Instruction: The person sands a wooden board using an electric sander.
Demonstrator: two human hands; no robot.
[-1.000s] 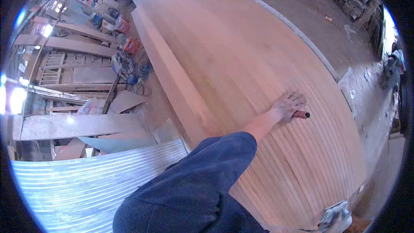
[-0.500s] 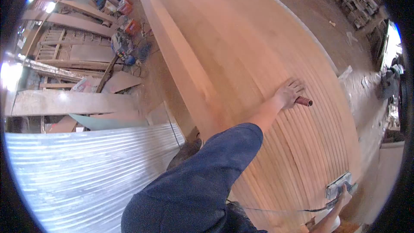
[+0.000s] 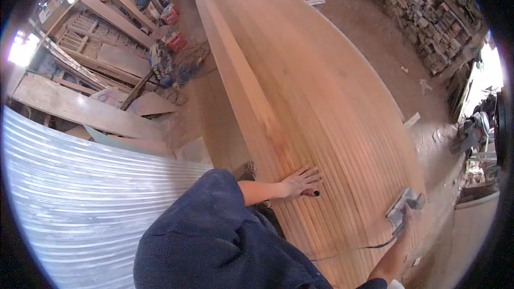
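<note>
Wooden panel (image 3: 316,85): left hand (image 3: 301,183) shifted nearer edge, fingers (image 3: 312,176) spread; right hand (image 3: 412,215) grips sander (image 3: 397,210).

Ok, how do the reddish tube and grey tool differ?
The reddish tube is smaller than the grey tool. The tube is round and open-ended; the tool is blocky. The tube pokes out by the spread left hand; the right hand grips the tool. Both are on the wooden panel.

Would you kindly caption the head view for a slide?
Left hand over a hollow reddish tube, right hand gripping a grey corded sander, on a striped wooden panel.
</note>
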